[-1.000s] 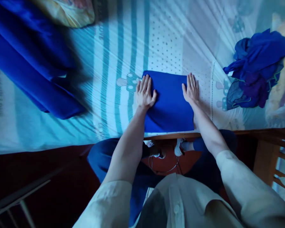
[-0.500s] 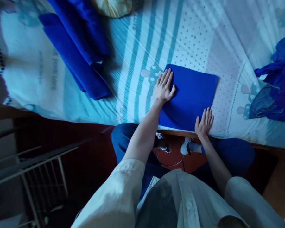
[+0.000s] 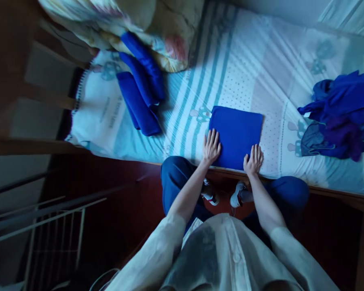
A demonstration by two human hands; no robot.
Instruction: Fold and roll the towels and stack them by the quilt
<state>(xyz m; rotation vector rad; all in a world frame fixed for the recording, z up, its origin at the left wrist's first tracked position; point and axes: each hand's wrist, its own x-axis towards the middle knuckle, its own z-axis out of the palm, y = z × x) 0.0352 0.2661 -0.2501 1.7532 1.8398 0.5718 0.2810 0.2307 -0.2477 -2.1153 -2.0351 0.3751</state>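
A folded blue cloth lies flat on the bed near its front edge. My left hand rests flat on the cloth's near left corner, fingers stretched out. At the near right corner my right hand also lies flat with the fingers spread. Neither hand grips anything.
A stack of folded blue cloths lies at the left of the striped bedsheet, next to a patterned pillow. A heap of unfolded blue clothes sits at the right. A metal rack stands on the floor at the left.
Both hands have slid toward me along the folded cloth, from its far corners to its near corners. The view has pulled back and swung left.
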